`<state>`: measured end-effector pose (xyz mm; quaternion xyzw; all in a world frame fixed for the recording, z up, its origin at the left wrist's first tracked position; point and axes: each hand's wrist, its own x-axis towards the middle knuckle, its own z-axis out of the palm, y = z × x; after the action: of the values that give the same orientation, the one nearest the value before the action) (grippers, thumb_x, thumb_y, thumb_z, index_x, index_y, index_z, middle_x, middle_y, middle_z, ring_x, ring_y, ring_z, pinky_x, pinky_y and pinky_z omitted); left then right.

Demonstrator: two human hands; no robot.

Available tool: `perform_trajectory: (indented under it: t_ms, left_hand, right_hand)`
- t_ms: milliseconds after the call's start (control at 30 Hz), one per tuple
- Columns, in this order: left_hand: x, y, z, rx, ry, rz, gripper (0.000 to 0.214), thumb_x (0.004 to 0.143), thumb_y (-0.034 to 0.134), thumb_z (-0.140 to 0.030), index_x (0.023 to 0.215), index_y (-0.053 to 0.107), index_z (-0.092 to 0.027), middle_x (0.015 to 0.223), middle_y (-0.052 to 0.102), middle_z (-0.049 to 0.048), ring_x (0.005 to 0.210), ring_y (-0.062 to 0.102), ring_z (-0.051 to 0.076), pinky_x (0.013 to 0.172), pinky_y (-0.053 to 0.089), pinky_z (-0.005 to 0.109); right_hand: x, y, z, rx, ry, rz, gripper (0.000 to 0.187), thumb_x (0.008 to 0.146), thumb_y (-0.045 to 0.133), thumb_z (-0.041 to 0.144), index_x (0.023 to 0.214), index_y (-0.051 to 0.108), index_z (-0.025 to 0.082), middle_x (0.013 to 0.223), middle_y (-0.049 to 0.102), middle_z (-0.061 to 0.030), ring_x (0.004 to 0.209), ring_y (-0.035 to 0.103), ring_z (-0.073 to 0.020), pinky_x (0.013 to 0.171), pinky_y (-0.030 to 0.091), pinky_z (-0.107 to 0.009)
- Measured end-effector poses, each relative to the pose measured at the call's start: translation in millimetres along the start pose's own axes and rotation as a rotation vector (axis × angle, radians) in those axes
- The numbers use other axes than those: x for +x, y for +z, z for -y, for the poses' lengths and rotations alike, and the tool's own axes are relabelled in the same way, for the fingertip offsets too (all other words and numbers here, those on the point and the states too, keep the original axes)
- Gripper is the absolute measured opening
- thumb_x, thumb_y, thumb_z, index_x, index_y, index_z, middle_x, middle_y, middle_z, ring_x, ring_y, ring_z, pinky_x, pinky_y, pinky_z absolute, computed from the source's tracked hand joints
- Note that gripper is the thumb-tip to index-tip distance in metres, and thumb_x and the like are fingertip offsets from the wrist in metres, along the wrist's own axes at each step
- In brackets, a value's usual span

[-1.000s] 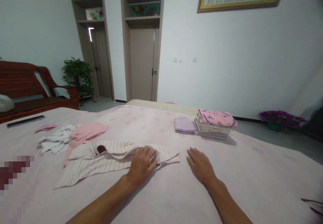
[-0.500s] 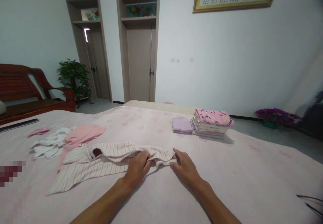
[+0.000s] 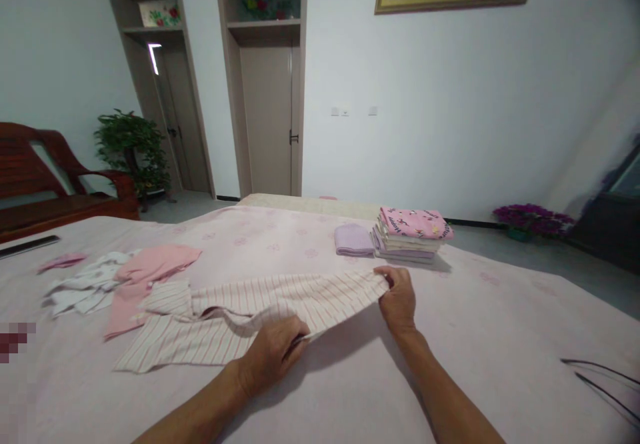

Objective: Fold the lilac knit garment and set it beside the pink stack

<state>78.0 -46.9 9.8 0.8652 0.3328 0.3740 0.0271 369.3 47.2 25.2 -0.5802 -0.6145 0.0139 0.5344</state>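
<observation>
A cream garment with thin reddish stripes [image 3: 295, 295] stretches across the bed; its exact kind is hard to tell. My right hand [image 3: 399, 297] pinches its right end and lifts that end off the sheet. Fingers curled, my left hand [image 3: 277, 345] grips the near edge around the middle. The left part of the garment lies loosely on the bed, its lower corner spread toward me. Partly under that left end is a pink piece of clothing [image 3: 159, 264], with a white patterned cloth [image 3: 87, 285] beside it.
On the bed [image 3: 480, 364], a folded purple cloth [image 3: 354, 240] sits beside a stack of folded clothes topped by a pink printed one [image 3: 416, 223]. A small pink cloth [image 3: 63, 262] and a dark flat object [image 3: 30, 247] lie left. Black cords [image 3: 600, 368] are at right.
My right hand has taken hold of the garment's right end and pulled it right and up, drawing the bunched fabric out flatter. My left hand has moved slightly down, still on the near edge.
</observation>
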Motion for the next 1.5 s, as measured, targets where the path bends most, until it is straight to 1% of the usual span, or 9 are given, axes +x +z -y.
perform_trajectory:
  t_ms: [133, 333, 467, 633, 767, 1000, 1167, 1300, 1500]
  left_hand:
    - [1.0, 6.4, -19.8, -0.092, 0.107, 0.111, 0.015, 0.096, 0.045, -0.017, 0.091, 0.058, -0.020, 0.074, 0.066, 0.0028, 0.066, 0.060, 0.014, 0.060, 0.043, 0.026]
    - [-1.8, 12.4, -25.5, -0.185, 0.131, 0.247, 0.015, 0.096, 0.047, -0.018, 0.096, 0.061, -0.021, 0.079, 0.070, 0.0035, 0.071, 0.064, 0.015, 0.064, 0.043, 0.025]
    - [-1.7, 7.2, -27.9, -0.219, 0.141, 0.271, 0.015, 0.095, 0.047, -0.017, 0.097, 0.061, -0.021, 0.080, 0.070, 0.0043, 0.071, 0.065, 0.015, 0.064, 0.044, 0.025]
    - [-0.4, 2.3, -38.0, -0.235, 0.193, 0.319, 0.014, 0.093, 0.048, -0.017, 0.094, 0.061, -0.022, 0.076, 0.069, 0.0029, 0.067, 0.064, 0.014, 0.061, 0.043, 0.025]
    - [-1.5, 1.6, -40.1, -0.243, 0.213, 0.340, 0.013, 0.092, 0.048, -0.017, 0.095, 0.060, -0.022, 0.076, 0.070, 0.0026, 0.067, 0.065, 0.014, 0.061, 0.043, 0.025]
    - [-0.6, 2.2, -41.5, -0.266, 0.275, 0.276, 0.014, 0.092, 0.047, -0.016, 0.097, 0.059, -0.022, 0.073, 0.067, 0.0027, 0.066, 0.063, 0.014, 0.060, 0.044, 0.024]
    - [-2.5, 2.3, -44.4, -0.302, 0.308, 0.245, 0.016, 0.095, 0.049, -0.019, 0.106, 0.060, -0.021, 0.076, 0.069, 0.0028, 0.066, 0.064, 0.014, 0.061, 0.048, 0.024]
    - [-1.4, -2.1, -30.8, -0.217, 0.156, 0.062, 0.020, 0.099, 0.044, -0.019, 0.105, 0.063, -0.020, 0.080, 0.071, 0.0033, 0.072, 0.067, 0.014, 0.069, 0.050, 0.026]
    - [10.7, -20.2, 34.1, 0.163, -0.437, -0.128, 0.025, 0.098, 0.045, -0.030, 0.109, 0.065, -0.020, 0.102, 0.071, 0.0068, 0.089, 0.066, 0.019, 0.083, 0.050, 0.032]
  right_hand:
    - [22.6, -19.4, -29.0, 0.246, 0.111, -0.182, 0.022, 0.073, 0.058, 0.032, 0.086, 0.070, 0.018, 0.100, 0.063, -0.0100, 0.093, 0.061, -0.0234, 0.076, 0.052, -0.034]
    - [18.3, -28.4, -71.5, 0.691, 0.651, 0.107, 0.025, 0.063, 0.064, 0.026, 0.084, 0.067, 0.016, 0.080, 0.070, -0.0064, 0.058, 0.064, -0.0156, 0.046, 0.048, -0.024]
    - [12.0, -23.3, -67.2, 0.460, 0.572, 0.326, 0.037, 0.077, 0.062, 0.040, 0.104, 0.070, 0.016, 0.091, 0.073, -0.0089, 0.057, 0.064, -0.0145, 0.043, 0.043, -0.022]
    - [3.6, -6.6, -38.5, 0.031, 0.225, 0.554, 0.033, 0.079, 0.064, 0.046, 0.098, 0.074, 0.022, 0.099, 0.075, -0.0064, 0.090, 0.067, -0.0218, 0.076, 0.052, -0.031]
    - [-0.7, 2.5, -19.1, 0.141, 0.173, 0.584, 0.036, 0.073, 0.064, 0.032, 0.105, 0.073, 0.019, 0.103, 0.075, -0.0057, 0.094, 0.066, -0.0221, 0.086, 0.049, -0.032]
    - [33.3, -41.5, -34.1, 0.601, 0.435, 0.059, 0.027, 0.054, 0.069, 0.027, 0.079, 0.068, 0.017, 0.064, 0.064, 0.0033, 0.058, 0.053, -0.0136, 0.055, 0.040, -0.025]
    - [35.8, -74.8, -63.5, 0.775, 0.668, 0.379, 0.043, 0.059, 0.070, 0.027, 0.101, 0.071, 0.017, 0.070, 0.070, -0.0011, 0.056, 0.060, -0.0173, 0.054, 0.044, -0.027]
    - [29.5, -70.4, -82.7, 0.602, 0.835, 0.554, 0.041, 0.081, 0.058, 0.048, 0.102, 0.071, 0.015, 0.081, 0.075, -0.0101, 0.077, 0.070, -0.0265, 0.071, 0.053, -0.036]
    - [36.8, -51.9, -94.3, -0.101, 0.453, 0.639, 0.036, 0.079, 0.067, 0.052, 0.082, 0.071, 0.017, 0.095, 0.074, -0.0117, 0.095, 0.066, -0.0276, 0.089, 0.047, -0.036]
